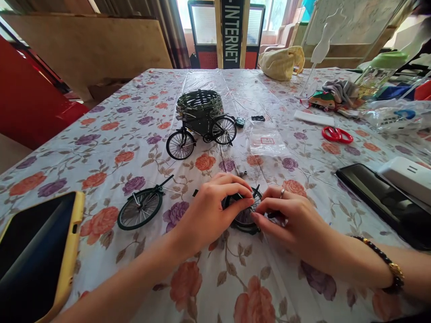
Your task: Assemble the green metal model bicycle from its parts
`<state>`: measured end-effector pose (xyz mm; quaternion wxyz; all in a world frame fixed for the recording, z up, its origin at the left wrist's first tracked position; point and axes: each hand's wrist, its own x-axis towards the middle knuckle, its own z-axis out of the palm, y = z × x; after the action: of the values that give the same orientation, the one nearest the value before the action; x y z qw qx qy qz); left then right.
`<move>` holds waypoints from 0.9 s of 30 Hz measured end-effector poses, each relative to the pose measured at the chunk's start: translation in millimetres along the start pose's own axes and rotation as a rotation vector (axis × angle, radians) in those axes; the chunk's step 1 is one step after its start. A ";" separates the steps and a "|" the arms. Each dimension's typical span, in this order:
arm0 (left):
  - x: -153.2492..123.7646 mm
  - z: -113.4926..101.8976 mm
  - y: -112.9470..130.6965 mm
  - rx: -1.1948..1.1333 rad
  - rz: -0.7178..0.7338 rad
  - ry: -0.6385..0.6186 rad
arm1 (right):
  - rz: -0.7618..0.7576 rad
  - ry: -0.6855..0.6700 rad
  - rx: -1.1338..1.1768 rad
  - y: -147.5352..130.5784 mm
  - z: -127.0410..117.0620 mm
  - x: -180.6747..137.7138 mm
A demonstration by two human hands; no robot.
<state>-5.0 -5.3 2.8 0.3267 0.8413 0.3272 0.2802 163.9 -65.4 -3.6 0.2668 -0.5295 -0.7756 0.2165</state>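
Note:
Both my hands meet over a small model bicycle wheel (245, 219) with dark parts around it, low over the flowered tablecloth. My left hand (220, 204) comes from the left, thumb and fingers pinched at the wheel's upper side. From the right, my right hand (291, 215), with a ring on one finger, pinches close to the same spot. The fingers hide much of the wheel and whatever small piece lies between them. To the left rests a loose front wheel with fork (140, 208). Farther back stands an assembled model bicycle (202, 132) against a dark woven basket (200, 102).
A yellow-cased phone (40, 255) lies at the left, a black phone (380, 202) and a white box-shaped device (409, 177) at the right. Beyond are red scissors (337, 134), a clear plastic bag (267, 140), small dark parts (258, 118) and a cloth bag (278, 63).

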 end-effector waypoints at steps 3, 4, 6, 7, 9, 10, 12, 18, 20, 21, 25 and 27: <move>-0.2 0.8 0.1 0.014 -0.001 -0.003 | 0.007 -0.001 0.004 0.5 1.0 -1.2; -0.3 1.0 0.0 0.017 -0.002 -0.006 | 0.016 -0.005 -0.004 0.8 1.2 -1.4; -0.6 1.3 -0.2 0.020 -0.003 -0.006 | 0.037 -0.009 -0.023 1.1 1.6 -1.7; -0.8 1.4 -0.4 0.020 -0.003 -0.003 | 0.042 -0.010 -0.029 1.3 1.8 -1.8; -1.4 1.8 -0.7 0.021 -0.004 0.002 | 0.042 -0.008 -0.027 1.4 2.3 -2.0; -1.6 1.9 -0.8 0.023 -0.005 0.001 | 0.037 -0.008 -0.016 1.4 2.6 -2.1; -1.8 2.1 -0.8 0.028 -0.004 0.002 | 0.025 -0.010 0.009 1.2 3.0 -2.2; -1.1 2.6 -0.9 0.051 -0.012 0.000 | 0.044 -0.014 -0.006 0.6 3.4 -1.8; -1.0 3.0 -1.0 0.052 -0.003 0.003 | 0.049 -0.015 -0.010 1.0 3.6 -1.8; -1.0 3.1 -1.0 0.052 0.003 0.006 | 0.047 -0.015 -0.009 1.2 3.7 -1.8; -0.8 2.8 -0.9 0.054 0.031 0.010 | 0.040 -0.012 0.002 1.2 3.8 -1.8; -0.4 2.2 -1.0 0.055 0.040 0.004 | 0.043 -0.010 0.002 0.7 3.6 -1.8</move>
<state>-4.1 -5.9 0.7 0.2973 0.8556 0.3186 0.2793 162.6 -67.1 -7.2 0.2590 -0.5445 -0.7652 0.2256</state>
